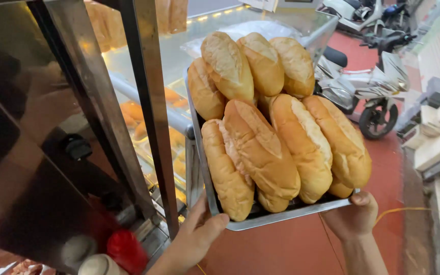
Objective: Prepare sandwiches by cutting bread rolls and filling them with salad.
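Note:
I hold up a metal tray (281, 215) piled with several golden bread loaves (260, 147). My left hand (197, 234) grips the tray's near left corner, thumb on the rim. My right hand (355, 214) supports the near right corner from below, thumb over the edge. The tray is tilted, its far end raised toward a glass display case (179, 56). The loaves lie stacked in two rows, the far row resting on the near one.
A steel-framed glass cabinet (143, 102) stands at left with more bread (133, 114) inside. A red-capped bottle (126, 249) and a white-capped one (95, 265) sit at lower left. Parked scooters (373, 86) stand on the red floor at right.

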